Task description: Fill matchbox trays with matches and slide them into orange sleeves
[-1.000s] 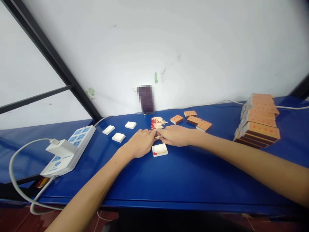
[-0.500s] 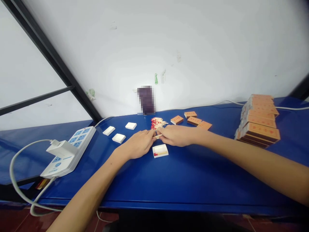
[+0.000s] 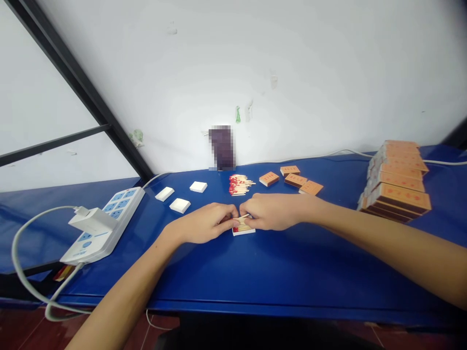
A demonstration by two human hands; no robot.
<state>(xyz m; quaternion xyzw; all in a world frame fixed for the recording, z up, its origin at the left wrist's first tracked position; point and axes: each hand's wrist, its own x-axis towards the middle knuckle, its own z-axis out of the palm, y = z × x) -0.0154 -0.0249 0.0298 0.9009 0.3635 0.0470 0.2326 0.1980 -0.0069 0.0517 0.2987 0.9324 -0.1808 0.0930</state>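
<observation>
A small white matchbox tray (image 3: 243, 233) lies on the blue table, with several red-tipped matches (image 3: 243, 225) in it. My left hand (image 3: 211, 221) is at the tray's left end, its thumb and fingers closed on the head ends of the matches. From the right, my right hand (image 3: 272, 211) pinches the plain ends; one match slants up between the two hands. My fingers hide part of the tray. Just beyond them lies a loose pile of matches (image 3: 241, 184), heads to the left.
White trays (image 3: 180, 205) lie face down to the left, near a power strip (image 3: 105, 228) with a charger and cable. Several orange matchboxes (image 3: 269, 179) are scattered right of the pile. A tall stack of matchboxes (image 3: 399, 182) stands at the far right. A pixelated dark object (image 3: 222, 148) is at the wall.
Both hands have come nearer to me, from the edge of the pile to over the tray, bringing matches along. Several matches now show in the tray, where few lay before.
</observation>
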